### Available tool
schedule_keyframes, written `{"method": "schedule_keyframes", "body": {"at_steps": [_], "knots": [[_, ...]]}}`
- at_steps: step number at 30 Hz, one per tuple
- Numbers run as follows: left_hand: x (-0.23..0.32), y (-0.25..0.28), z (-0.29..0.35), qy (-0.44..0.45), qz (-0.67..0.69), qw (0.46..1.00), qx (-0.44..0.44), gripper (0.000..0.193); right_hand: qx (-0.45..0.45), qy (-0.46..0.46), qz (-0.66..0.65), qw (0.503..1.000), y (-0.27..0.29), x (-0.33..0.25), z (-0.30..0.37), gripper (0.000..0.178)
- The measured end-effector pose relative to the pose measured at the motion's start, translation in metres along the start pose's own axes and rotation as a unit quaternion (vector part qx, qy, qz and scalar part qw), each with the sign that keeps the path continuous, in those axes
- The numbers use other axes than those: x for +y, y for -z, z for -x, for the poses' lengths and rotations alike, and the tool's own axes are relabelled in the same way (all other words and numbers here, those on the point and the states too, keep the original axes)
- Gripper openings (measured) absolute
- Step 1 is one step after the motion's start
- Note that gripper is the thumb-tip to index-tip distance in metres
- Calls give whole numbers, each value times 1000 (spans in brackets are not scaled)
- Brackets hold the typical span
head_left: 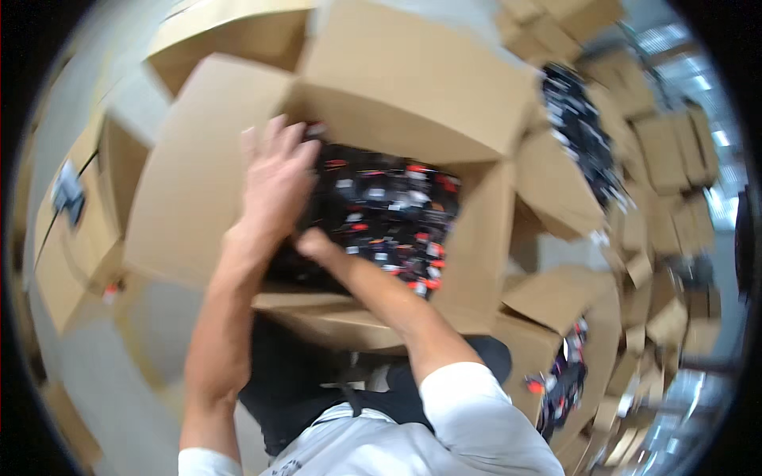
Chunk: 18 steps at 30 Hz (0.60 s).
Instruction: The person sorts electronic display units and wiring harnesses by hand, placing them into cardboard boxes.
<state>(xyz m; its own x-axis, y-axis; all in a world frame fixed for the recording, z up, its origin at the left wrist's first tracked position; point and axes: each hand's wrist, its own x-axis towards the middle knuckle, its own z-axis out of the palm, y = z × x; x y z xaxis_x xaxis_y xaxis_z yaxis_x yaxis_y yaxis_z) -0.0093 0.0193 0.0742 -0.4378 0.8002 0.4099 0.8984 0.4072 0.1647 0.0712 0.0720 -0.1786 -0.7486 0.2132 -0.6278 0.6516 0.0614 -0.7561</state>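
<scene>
A large open cardboard box point(476, 246) stands right in front of me with its flaps spread outward. Inside lie many black packages point(381, 206) with small red, orange and white marks, blurred by motion. My left hand point(278, 174) is over the box's left edge, its fingers stretched out and apart, with nothing visible in them. Beneath it, my right hand point(313, 244) reaches across into the left side of the box. The fingers of that hand are hidden, so what they touch does not show.
At right, two more open boxes hold similar dark packages point(583, 127) and red-marked packages point(562, 381). On the left another carton point(79, 246) has a grey device point(70, 193) on it. Stacked cartons point(675, 151) fill the far right. Grey floor point(171, 349) shows at left.
</scene>
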Motion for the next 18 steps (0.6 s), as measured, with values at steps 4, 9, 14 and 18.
{"method": "schedule_keyframes", "body": {"at_steps": [4, 9, 14, 18], "knots": [[13, -6, 5, -3, 6, 997, -75, 52, 53, 118, 267, 955, 51, -37, 79, 43], [3, -11, 20, -6, -15, 992, -127, 54, 121, 243, 391, 880, 118, -107, 272, 35], [34, -12, 26, -29, 10, 985, -169, 53, 386, 189, 105, 897, 221, -53, 520, 49], [53, -4, 32, -56, 15, 985, -165, 50, 707, -155, 279, 631, 292, 104, 653, 54]]}}
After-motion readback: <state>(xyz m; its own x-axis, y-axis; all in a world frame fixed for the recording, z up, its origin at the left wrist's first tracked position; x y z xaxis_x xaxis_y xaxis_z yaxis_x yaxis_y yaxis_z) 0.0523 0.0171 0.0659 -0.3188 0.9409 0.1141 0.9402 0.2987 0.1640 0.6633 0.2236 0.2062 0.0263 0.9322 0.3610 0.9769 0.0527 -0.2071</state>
